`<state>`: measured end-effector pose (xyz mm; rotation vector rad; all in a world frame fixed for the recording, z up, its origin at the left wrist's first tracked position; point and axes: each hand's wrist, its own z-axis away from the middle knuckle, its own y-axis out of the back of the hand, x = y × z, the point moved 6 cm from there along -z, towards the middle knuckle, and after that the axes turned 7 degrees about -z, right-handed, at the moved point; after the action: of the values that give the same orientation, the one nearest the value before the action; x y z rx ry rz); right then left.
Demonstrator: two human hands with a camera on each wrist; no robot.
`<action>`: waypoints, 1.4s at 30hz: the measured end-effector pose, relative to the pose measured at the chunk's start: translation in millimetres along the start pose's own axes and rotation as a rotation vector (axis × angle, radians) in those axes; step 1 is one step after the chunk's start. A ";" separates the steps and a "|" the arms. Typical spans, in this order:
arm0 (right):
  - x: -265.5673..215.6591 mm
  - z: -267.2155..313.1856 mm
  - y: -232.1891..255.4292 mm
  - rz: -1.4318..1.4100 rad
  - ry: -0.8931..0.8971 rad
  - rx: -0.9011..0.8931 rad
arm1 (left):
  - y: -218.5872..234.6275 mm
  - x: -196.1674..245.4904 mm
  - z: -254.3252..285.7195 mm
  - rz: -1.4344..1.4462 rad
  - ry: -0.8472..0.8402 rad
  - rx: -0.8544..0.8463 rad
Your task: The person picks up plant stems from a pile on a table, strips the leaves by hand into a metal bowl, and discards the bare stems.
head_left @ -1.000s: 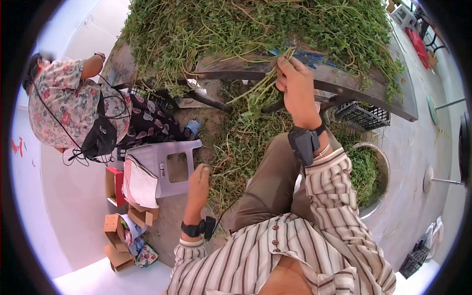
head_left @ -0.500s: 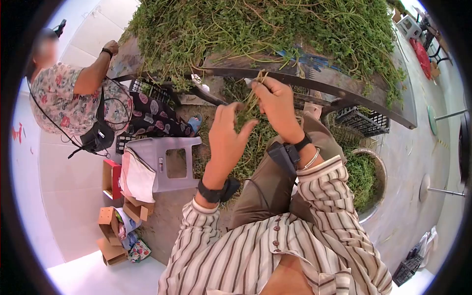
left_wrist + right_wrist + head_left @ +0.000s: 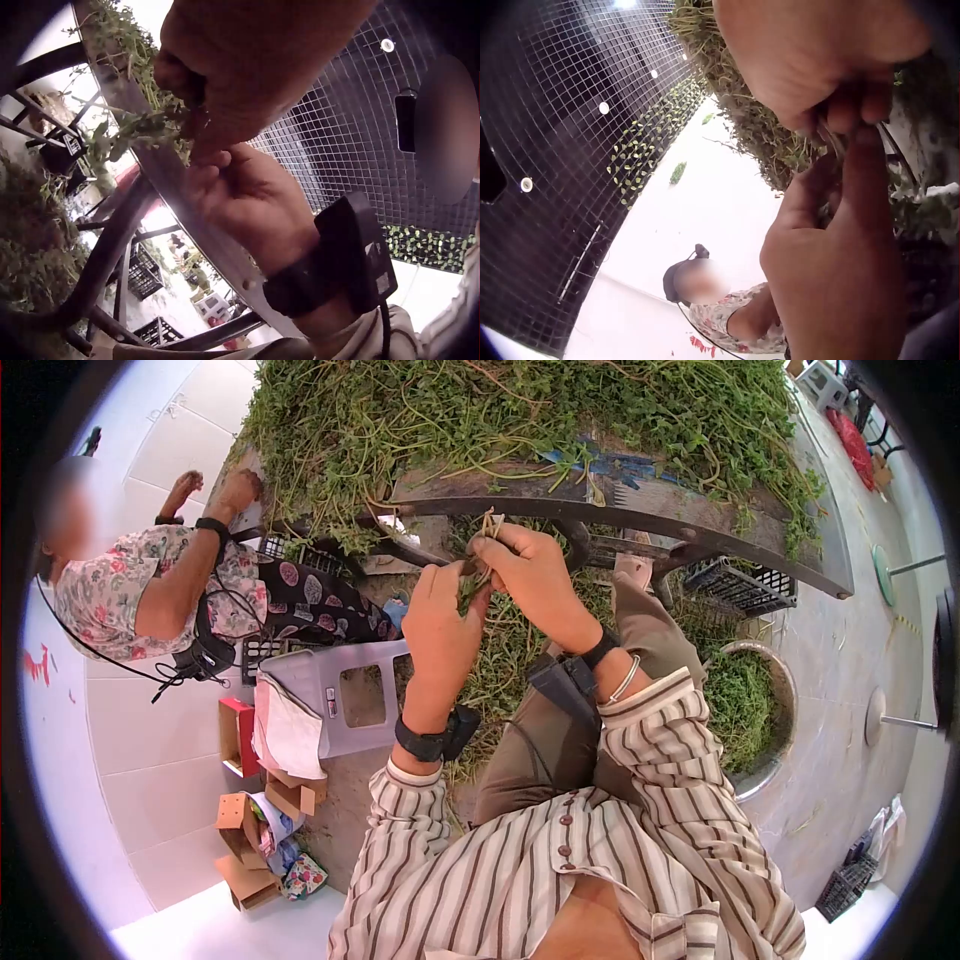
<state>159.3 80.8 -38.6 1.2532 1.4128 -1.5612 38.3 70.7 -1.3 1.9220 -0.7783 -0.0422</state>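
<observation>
Left hand (image 3: 437, 628): pinches leafy part of stem bunch (image 3: 489, 524), fingertips partly hidden. Bunch lies between both hands near table (image 3: 690, 520) edge, middle covered; yellowish stems, green leaves. Right hand (image 3: 532, 578): curled round stems, fingertips obscured.

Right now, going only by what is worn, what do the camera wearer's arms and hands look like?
Cream sleeves with dark brown stripes cover both forearms. The left hand and right hand are gloveless. Each wrist carries a boxy black device on a black strap: left device, right device. A black cable leaves the right one; a thin, pale bracelet circles that wrist.
</observation>
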 end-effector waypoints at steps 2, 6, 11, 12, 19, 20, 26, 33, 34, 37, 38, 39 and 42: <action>6.7 -1.4 0.9 -0.090 -0.056 -0.019 | -1.6 -0.6 1.6 0.005 0.015 -0.002; 7.8 -1.7 3.1 -0.084 -0.066 -0.005 | 1.2 -0.5 0.7 0.037 -0.015 0.054; 2.2 1.8 1.0 -0.117 -0.155 -0.052 | -5.1 5.8 7.0 0.009 -0.090 -0.033; 1.8 1.5 3.2 -0.116 -0.154 -0.053 | -7.3 6.5 9.5 0.012 -0.103 -0.055; -0.7 -0.2 10.6 -0.236 -0.063 0.028 | 1.9 -0.8 36.9 -0.030 -0.114 -0.182; -1.9 -0.9 10.9 -0.240 -0.062 0.038 | 2.5 -5.2 44.0 -0.038 -0.085 -0.217; -18.5 -14.3 32.8 -0.314 0.005 0.195 | 7.4 -55.0 97.1 -0.010 0.084 -0.301; -9.8 -15.5 37.3 -0.465 0.003 0.181 | 13.7 -81.2 102.9 0.252 0.432 -0.201; -3.9 -13.6 31.4 -0.477 -0.027 0.156 | 12.1 -74.3 92.0 0.255 0.439 -0.189; 7.7 -7.4 18.4 -0.540 -0.108 0.072 | -5.0 -52.9 62.4 0.534 0.554 -0.209; 9.7 -5.9 16.7 -0.537 -0.137 0.059 | -9.8 -46.2 53.9 0.601 0.573 -0.176; 12.0 -5.6 16.3 -0.538 -0.136 0.059 | -13.3 -41.7 47.3 0.666 0.594 -0.143; 16.9 -3.4 9.2 -0.576 -0.201 0.013 | -25.6 -32.1 32.7 0.808 0.628 -0.188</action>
<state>163.3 84.4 -57.4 0.6916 1.7195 -2.0063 13.9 68.7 -47.8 1.2135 -0.9994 0.9012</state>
